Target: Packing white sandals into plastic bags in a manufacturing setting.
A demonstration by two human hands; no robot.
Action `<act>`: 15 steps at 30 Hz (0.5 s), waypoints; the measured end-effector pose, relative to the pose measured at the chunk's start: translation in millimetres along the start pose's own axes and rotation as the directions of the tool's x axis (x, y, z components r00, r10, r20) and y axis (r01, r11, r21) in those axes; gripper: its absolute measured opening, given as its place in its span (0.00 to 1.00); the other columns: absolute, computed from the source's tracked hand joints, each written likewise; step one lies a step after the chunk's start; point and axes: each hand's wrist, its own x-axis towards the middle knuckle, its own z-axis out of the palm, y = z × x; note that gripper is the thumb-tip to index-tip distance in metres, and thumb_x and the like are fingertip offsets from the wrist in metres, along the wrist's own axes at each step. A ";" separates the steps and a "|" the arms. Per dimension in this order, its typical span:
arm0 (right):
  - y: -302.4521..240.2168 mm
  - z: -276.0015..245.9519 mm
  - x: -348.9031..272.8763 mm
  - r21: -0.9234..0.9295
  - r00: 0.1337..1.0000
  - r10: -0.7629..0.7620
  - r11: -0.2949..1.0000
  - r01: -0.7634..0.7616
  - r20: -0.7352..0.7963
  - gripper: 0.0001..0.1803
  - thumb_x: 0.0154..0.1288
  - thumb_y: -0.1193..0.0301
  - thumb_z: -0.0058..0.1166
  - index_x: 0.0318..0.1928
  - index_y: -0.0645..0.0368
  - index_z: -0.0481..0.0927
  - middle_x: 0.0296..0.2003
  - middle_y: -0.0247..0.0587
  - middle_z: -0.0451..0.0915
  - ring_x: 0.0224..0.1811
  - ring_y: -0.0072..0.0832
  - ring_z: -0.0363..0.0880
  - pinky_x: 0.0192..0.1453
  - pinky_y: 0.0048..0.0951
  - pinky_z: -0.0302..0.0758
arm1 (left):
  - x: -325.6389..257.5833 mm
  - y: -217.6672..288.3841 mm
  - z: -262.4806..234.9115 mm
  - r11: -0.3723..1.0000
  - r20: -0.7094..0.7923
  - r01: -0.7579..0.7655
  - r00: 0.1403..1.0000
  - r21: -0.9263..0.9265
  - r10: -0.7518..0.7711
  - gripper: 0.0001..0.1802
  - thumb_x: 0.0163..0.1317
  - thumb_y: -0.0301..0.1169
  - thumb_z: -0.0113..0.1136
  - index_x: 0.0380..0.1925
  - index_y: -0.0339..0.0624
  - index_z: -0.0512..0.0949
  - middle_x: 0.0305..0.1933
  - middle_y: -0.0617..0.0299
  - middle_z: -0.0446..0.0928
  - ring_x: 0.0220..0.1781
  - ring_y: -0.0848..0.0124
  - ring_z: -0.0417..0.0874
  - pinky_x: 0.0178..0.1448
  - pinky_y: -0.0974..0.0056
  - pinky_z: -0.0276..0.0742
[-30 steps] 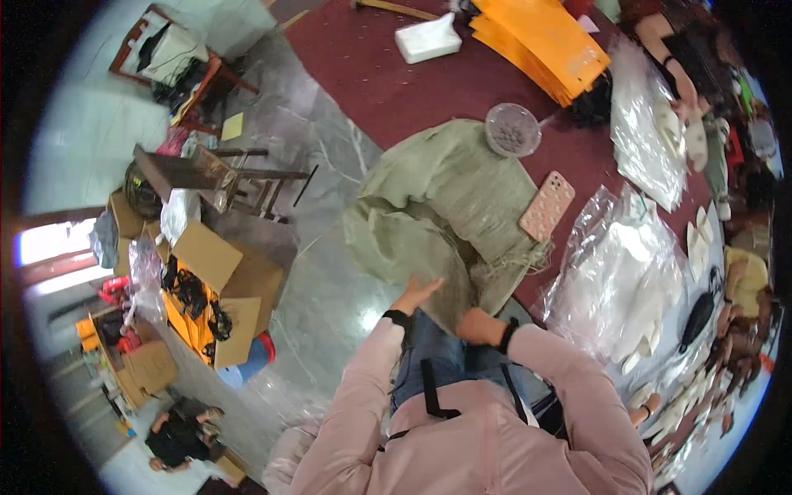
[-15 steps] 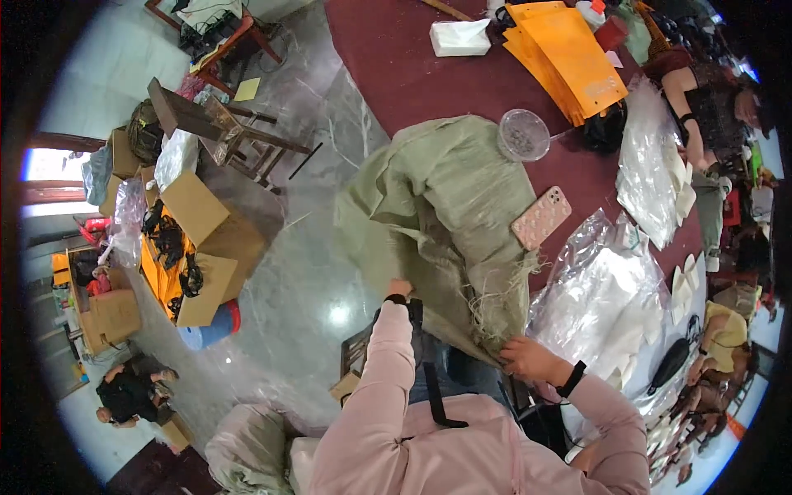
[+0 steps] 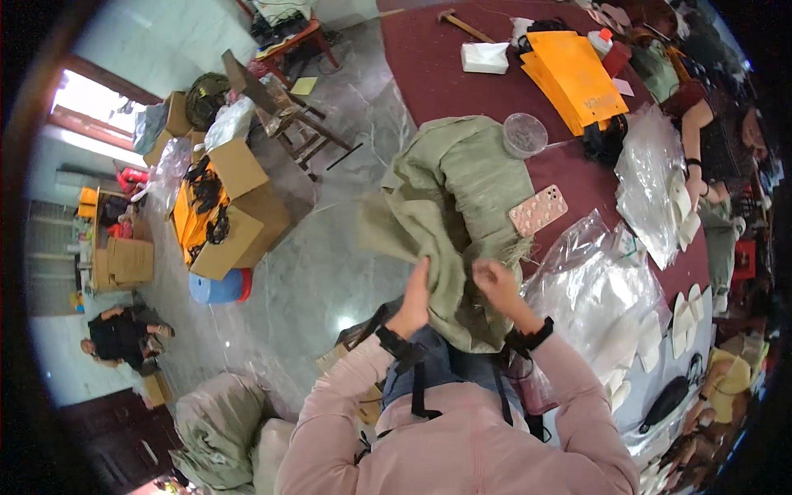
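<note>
A pale green woven sack lies bunched over the table's edge, its loose mouth hanging down toward my lap. Against the left side of its folds rests my left hand, fingers stretched out and flat to the cloth. My right hand is above the sack's mouth, by its frayed edge, with curled fingers; whether they pinch anything is hidden. A phone in a pink patterned case lies just right of the sack. Touching the sack's far right side is a round clear plastic tub.
Clear plastic bags with pale pieces cover the table's right side. Orange bags, a tissue pack and a hammer lie farther back. Left on the floor stand an open carton and a wooden chair. Other people sit around.
My right hand has left the sack's lower edge and risen inward. My left hand has come nearer and turned flat against the cloth. The sack's mouth has folded inward; the view has shifted.
</note>
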 end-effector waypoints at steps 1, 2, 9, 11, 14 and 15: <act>-14.3 8.0 22.0 0.080 0.999 0.034 0.996 -0.031 -0.036 0.27 0.58 0.54 0.53 0.48 0.64 0.74 0.42 0.48 0.78 0.44 0.34 0.76 0.49 0.32 0.70 | -10.2 -24.2 -16.2 0.761 0.114 -0.322 0.942 0.563 0.315 0.21 0.64 0.31 0.50 0.56 0.37 0.65 0.53 0.59 0.72 0.53 0.65 0.74 0.56 0.62 0.69; -18.0 4.2 40.4 0.089 0.983 0.183 0.979 -0.182 -0.003 0.31 0.59 0.51 0.52 0.51 0.67 0.71 0.44 0.48 0.77 0.46 0.32 0.75 0.51 0.30 0.69 | -20.2 -16.3 16.7 0.964 0.040 -0.125 0.992 0.236 0.119 0.21 0.64 0.31 0.51 0.56 0.38 0.65 0.53 0.61 0.72 0.52 0.69 0.74 0.55 0.63 0.69; 71.6 38.4 105.0 0.641 0.839 0.140 0.584 -0.499 0.526 0.19 0.67 0.64 0.44 0.50 0.66 0.74 0.43 0.36 0.78 0.44 0.24 0.74 0.50 0.25 0.70 | -90.5 -22.8 82.8 0.981 0.144 0.112 0.980 0.156 -0.135 0.22 0.65 0.31 0.50 0.58 0.41 0.62 0.51 0.67 0.71 0.51 0.76 0.72 0.53 0.70 0.69; 46.2 45.1 107.7 0.082 0.748 -0.642 0.765 0.639 0.168 0.14 0.64 0.70 0.47 0.46 0.65 0.76 0.39 0.32 0.79 0.38 0.22 0.75 0.44 0.23 0.72 | -106.1 -29.7 60.4 0.966 0.127 0.165 0.973 0.198 -0.192 0.22 0.66 0.32 0.49 0.58 0.41 0.62 0.51 0.66 0.71 0.51 0.74 0.72 0.54 0.69 0.69; -38.8 67.0 87.6 0.445 0.982 0.157 0.890 -0.094 -0.108 0.11 0.61 0.74 0.50 0.44 0.65 0.76 0.37 0.32 0.79 0.36 0.19 0.74 0.42 0.22 0.72 | -117.2 -63.8 -17.8 0.964 -0.331 0.171 0.939 0.204 -0.096 0.22 0.64 0.31 0.50 0.56 0.34 0.64 0.52 0.57 0.72 0.52 0.67 0.73 0.54 0.64 0.68; -52.0 74.8 82.5 0.373 0.998 0.019 0.928 0.006 -0.061 0.13 0.60 0.75 0.50 0.45 0.66 0.75 0.37 0.37 0.79 0.37 0.22 0.75 0.43 0.26 0.72 | -116.0 -66.4 -36.0 0.952 -0.439 0.270 0.880 0.147 -0.182 0.21 0.63 0.30 0.50 0.55 0.34 0.65 0.52 0.55 0.72 0.52 0.65 0.73 0.54 0.64 0.68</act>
